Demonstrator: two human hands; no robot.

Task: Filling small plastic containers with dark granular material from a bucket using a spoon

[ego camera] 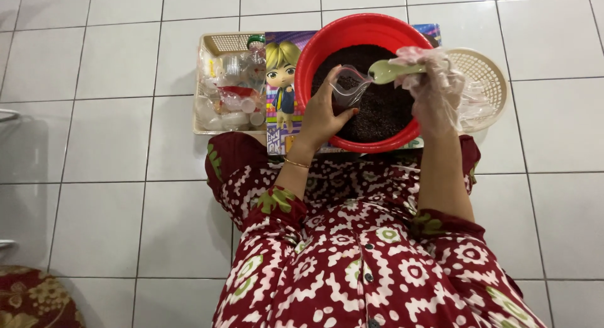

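Red round basin (314,57) of dark grains flanked by baskets; left hand (324,117) grips clear bag (350,85), gloved right hand (434,92) clasps pale-green spoon (393,70).

There was one red bowl (314,57) of dark grains, one clear cup (350,87) and one pale green spoon (389,70). Two hands showed: the left hand (324,117), bare, and the right hand (434,92) in one clear glove (440,76). There were two baskets: one rectangular basket (207,45) with a heap of clear containers too jumbled to count, and one round basket (487,76). One cartoon-printed board (282,76) lay under the bowl. One gold bangle (296,162) circled the left wrist.
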